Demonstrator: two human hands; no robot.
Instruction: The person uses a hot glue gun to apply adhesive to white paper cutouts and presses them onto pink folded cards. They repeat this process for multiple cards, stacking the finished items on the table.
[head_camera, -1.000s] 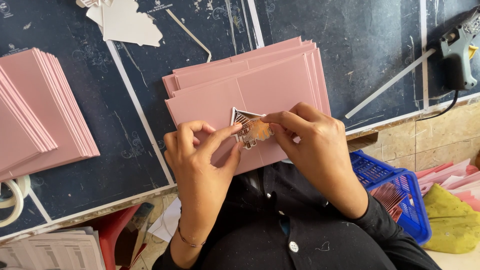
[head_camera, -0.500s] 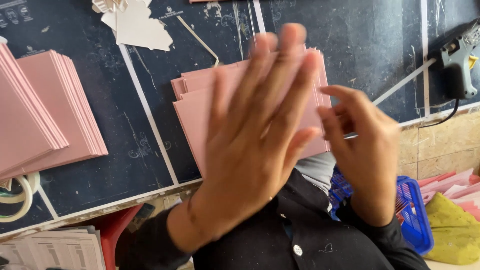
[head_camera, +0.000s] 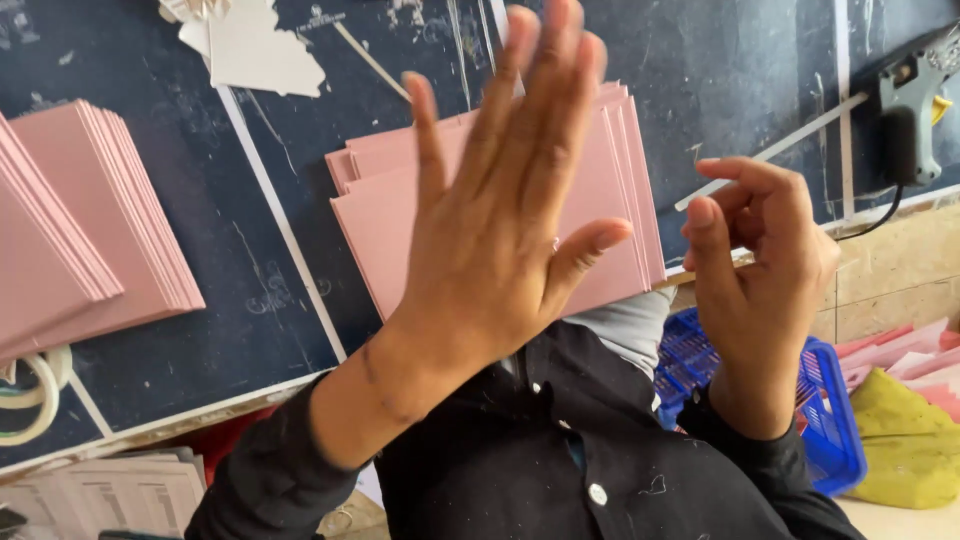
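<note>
My left hand (head_camera: 500, 230) is raised flat with its fingers spread, held above a fanned stack of pink cards (head_camera: 385, 205) on the dark worktable (head_camera: 270, 300). It covers the middle of the stack. My right hand (head_camera: 765, 270) hovers past the stack's right edge, above the table's front edge. Its fingers are loosely curled, with thumb and forefinger apart and nothing visible between them. The small brownish piece from the earlier frames is out of sight.
A second, larger stack of pink cards (head_camera: 100, 230) lies at the left. White paper scraps (head_camera: 255, 50) are at the top, and a glue gun (head_camera: 910, 110) with a white glue stick (head_camera: 770, 155) at the right. Below the table sit a blue basket (head_camera: 830, 430), yellow cloth (head_camera: 905, 440) and tape rolls (head_camera: 25, 400).
Both hands were pinching a small brownish piece over the pink cards. They have since come apart: the left lifted and spread flat, the right drew off to the right.
</note>
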